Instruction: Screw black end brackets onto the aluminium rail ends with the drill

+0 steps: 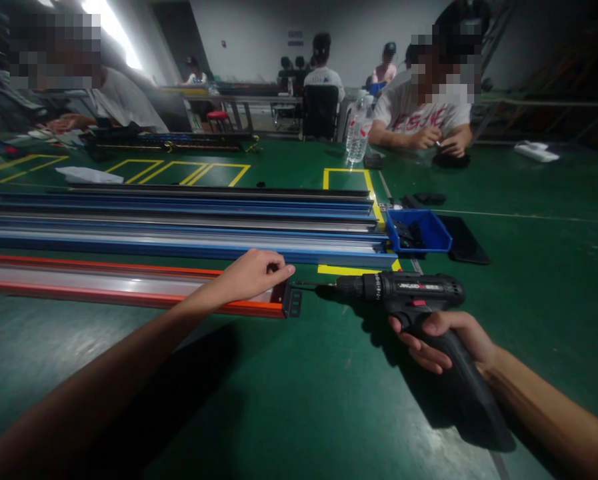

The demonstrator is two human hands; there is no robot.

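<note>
An orange-edged metal rail [129, 285] lies along the left of the green table, with a black slotted bracket [293, 303] at its right end. Over that end rests my left hand [253, 272], fingers curled with thumb and fingertips close together near the bracket; what they hold, if anything, is hidden. My right hand [443, 340] is wrapped round the handle of a black cordless drill [413, 291]. The drill lies level, its long thin bit pointing left, the tip close to the bracket.
Blue and black rails [189, 243] lie behind the orange one. Beyond their right ends stands a blue bin [423, 232] with dark parts, beside a black flat pad [463, 240]. Farther back are water bottles [359, 133] and a person [421, 120] with both hands on the table [543, 300].
</note>
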